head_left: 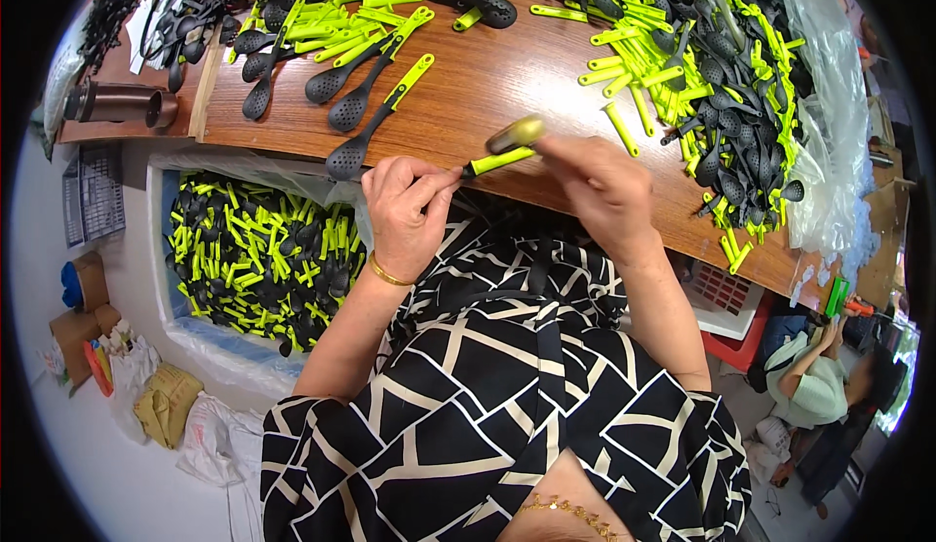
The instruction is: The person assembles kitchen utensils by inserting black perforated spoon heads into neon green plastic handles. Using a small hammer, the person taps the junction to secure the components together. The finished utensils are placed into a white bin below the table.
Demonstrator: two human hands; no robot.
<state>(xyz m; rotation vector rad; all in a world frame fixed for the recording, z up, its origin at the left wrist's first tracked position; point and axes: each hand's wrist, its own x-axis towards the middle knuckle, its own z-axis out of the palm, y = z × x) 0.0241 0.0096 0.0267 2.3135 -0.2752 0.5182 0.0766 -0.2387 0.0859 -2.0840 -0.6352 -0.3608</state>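
At the table's near edge my left hand (402,212) is closed, pinching the black neck of a kitchen spoon with a lime green handle (502,161). Its head is hidden by my hand, and the handle points right. My right hand (606,186) is closed on a short yellowish and dark object (517,135), smeared by motion, just above the handle's end. Beyond my left hand lies a black slotted spoon (348,157) with a green handle, and similar spoons (349,109) lie alongside it.
A large heap of black spoon heads and loose green handles (673,74) covers the table's (468,84) right side. Left of me, a lined box (166,323) holds many green-handled spoons. A brown metal cylinder (127,103) lies far left. Another person (814,376) is at the right.
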